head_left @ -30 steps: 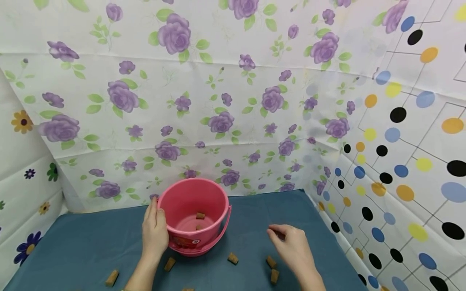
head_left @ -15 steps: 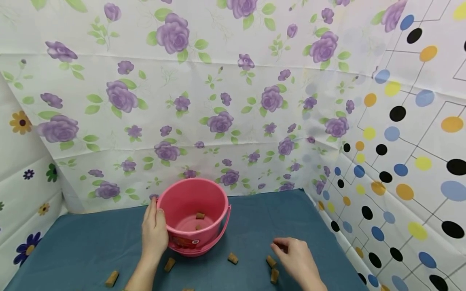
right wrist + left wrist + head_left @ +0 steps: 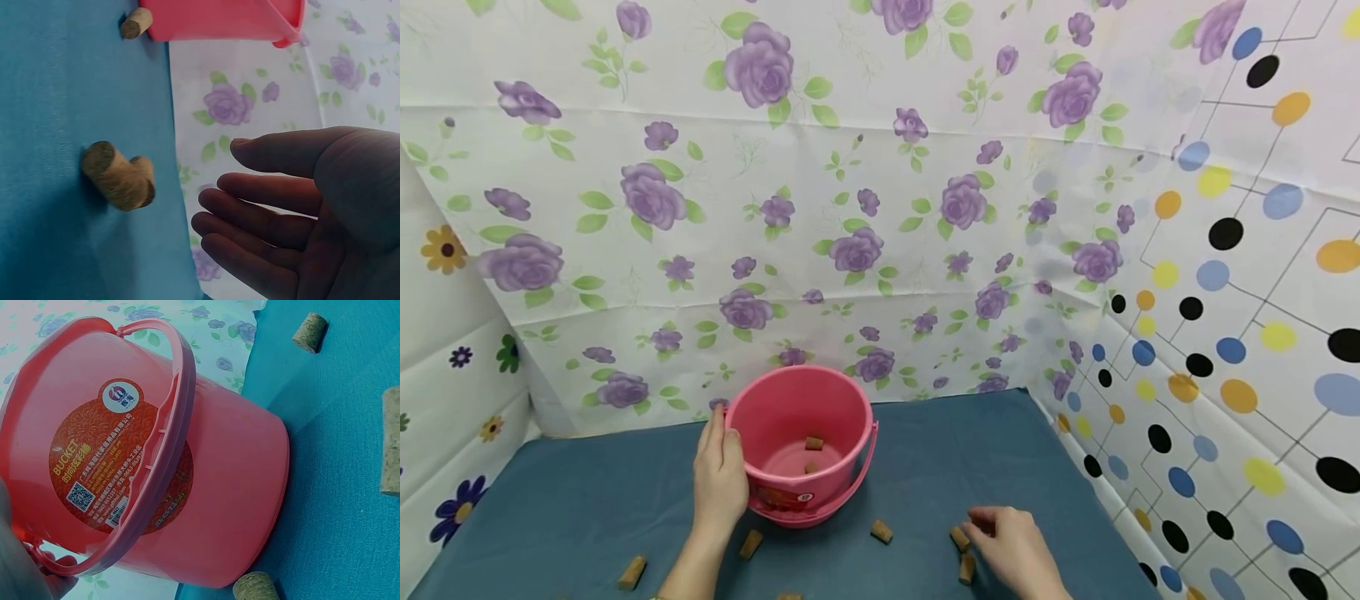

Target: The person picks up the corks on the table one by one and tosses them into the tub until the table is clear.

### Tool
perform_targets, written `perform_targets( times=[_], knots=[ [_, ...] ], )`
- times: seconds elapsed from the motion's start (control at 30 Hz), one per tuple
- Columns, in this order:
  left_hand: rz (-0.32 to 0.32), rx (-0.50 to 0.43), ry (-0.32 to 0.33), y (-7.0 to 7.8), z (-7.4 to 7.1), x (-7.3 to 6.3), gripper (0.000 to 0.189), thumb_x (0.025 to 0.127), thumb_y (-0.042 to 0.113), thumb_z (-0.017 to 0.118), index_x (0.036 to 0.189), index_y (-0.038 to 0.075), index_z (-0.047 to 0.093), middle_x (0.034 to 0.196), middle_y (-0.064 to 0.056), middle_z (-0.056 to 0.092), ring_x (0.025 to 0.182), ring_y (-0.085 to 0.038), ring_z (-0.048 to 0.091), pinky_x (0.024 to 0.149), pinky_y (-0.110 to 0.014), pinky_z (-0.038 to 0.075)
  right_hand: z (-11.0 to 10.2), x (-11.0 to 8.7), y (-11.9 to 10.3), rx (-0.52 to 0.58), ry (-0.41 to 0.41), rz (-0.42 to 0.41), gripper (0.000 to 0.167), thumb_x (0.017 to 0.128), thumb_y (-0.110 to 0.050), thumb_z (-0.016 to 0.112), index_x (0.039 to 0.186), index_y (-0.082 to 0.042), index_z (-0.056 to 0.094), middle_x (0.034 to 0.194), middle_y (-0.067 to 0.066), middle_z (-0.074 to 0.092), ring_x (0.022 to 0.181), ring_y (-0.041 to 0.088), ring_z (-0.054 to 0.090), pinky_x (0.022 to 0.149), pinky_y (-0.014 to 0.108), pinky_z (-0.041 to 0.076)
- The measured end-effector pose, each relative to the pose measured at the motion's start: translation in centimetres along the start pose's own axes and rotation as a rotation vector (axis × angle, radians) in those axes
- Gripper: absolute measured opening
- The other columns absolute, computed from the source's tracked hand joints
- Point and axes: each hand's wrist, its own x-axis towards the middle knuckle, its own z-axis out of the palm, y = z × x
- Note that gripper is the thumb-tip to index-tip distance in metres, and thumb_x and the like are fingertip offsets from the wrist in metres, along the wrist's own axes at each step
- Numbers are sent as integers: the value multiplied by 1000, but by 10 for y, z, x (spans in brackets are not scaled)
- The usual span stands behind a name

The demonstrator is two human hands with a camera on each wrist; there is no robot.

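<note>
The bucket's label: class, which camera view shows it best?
The left wrist view: the label is large and partly readable, though the handle crosses it. The head view shows it small; the right wrist view shows the bucket, no label.

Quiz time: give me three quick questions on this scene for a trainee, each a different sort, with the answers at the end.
1. Count: how many corks show in the right wrist view?

2. True or false: the right hand is gripping a cork.

3. Multiple choice: where is the left hand?
A) Flat on the cloth
B) At the side of the bucket
C) Above the corks

Key:
1. Three.
2. False; it holds nothing, though it is close to two corks.
3. B.
</note>
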Motion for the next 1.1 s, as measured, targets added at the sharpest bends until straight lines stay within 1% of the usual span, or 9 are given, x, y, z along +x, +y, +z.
perform_targets(
  times=[0.13, 0.3, 0.37, 0.4, 0.67, 0.73, 0.93, 1.03, 1.1],
  knots=[
    [2, 1, 3, 0, 0, 0, 59, 117, 23, 34, 171, 3, 21, 175, -23, 18, 159, -47, 18, 122, -71, 22, 6, 1, 4, -9, -24, 14, 26, 99, -19, 77, 117, 0, 81, 102, 5, 79, 88, 21, 75, 74, 43, 63],
    [3, 4, 2, -1, 0, 0, 59, 117, 24, 34, 171, 3, 21, 175, -23, 18, 159, -48, 19, 121, -71, 23, 18, 1, 6, -60, -34, -23, 14, 99, -20, 77, 99, -7, 83, 76, 0, 72, 68, 16, 67, 63, 40, 57],
    [2, 4, 0, -1, 0, 0, 59, 117, 24, 34, 171, 3, 21, 175, -23, 18, 159, -48, 19, 121, -71, 24, 22, 2, 7, -64, -35, -23, 12, 99, -20, 77, 95, -10, 83, 70, -2, 68, 64, 15, 63, 62, 39, 56],
    [1, 3, -2, -1, 1, 0, 59, 117, 24, 34, 171, 3, 20, 175, -23, 18, 159, -48, 19, 121, -71, 24, 23, 2, 7, -63, -35, -18, 11, 99, -19, 77, 94, -10, 83, 70, -2, 68, 63, 15, 63, 62, 40, 56],
    [-1, -3, -1, -1, 1, -1, 59, 117, 23, 35, 170, 3, 21, 175, -23, 18, 159, -47, 19, 122, -70, 23, 33, 6, 10, -59, -44, 45, 14, 97, -18, 78, 106, -8, 84, 77, -3, 71, 68, 14, 65, 72, 48, 61],
    [-3, -4, -4, -1, 1, 0, 59, 117, 24, 34, 171, 3, 20, 175, -22, 17, 160, -47, 18, 122, -70, 22, 33, 6, 10, -61, -36, 48, 12, 97, -17, 79, 104, -9, 84, 77, -3, 71, 67, 15, 65, 72, 48, 61],
    [-13, -4, -11, 0, 0, 0, 60, 117, 24, 34, 171, 4, 19, 176, -22, 16, 160, -47, 17, 122, -71, 22, 32, 3, 9, -69, -12, 54, 5, 96, -16, 79, 95, -13, 83, 65, -1, 66, 58, 18, 62, 63, 42, 56],
    [-14, -3, -8, 1, 0, 0, 60, 117, 24, 34, 171, 4, 19, 176, -23, 16, 160, -48, 17, 122, -71, 22, 33, 3, 7, -102, 6, 79, 6, 94, -16, 82, 96, -11, 83, 69, 0, 67, 62, 18, 64, 64, 44, 58],
    [-15, -2, -6, 1, 0, 0, 60, 117, 24, 34, 171, 4, 19, 176, -23, 16, 160, -48, 17, 122, -71, 22, 33, 4, 6, -124, 16, 102, 9, 92, -16, 83, 97, -9, 83, 75, 0, 70, 68, 18, 66, 67, 46, 59]
  ],
)
